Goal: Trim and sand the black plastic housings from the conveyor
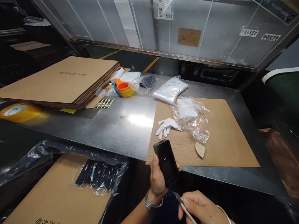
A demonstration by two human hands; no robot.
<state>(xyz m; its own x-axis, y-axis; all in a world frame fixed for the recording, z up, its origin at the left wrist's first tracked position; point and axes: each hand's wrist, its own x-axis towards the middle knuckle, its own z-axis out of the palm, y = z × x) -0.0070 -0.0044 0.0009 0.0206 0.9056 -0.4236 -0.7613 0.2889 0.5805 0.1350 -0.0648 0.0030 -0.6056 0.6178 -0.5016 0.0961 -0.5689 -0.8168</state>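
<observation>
My left hand, with a metal watch on its wrist, is wrapped round a black rectangular plastic case. The case is tilted up in front of the table edge and has a small light spot near its middle. Just below its lower end, my right hand grips a slim metal craft knife, its tip pointing up and left toward the case. Tip and case look slightly apart. Beyond the hands, a white glove and a wedge-shaped beige piece lie on a cardboard sheet.
Crumpled clear plastic and a white bag lie further back. Tape rolls stand near stacked flat cardboard on the metal table. At lower left is an open plastic-lined box with cardboard and a bagged black item.
</observation>
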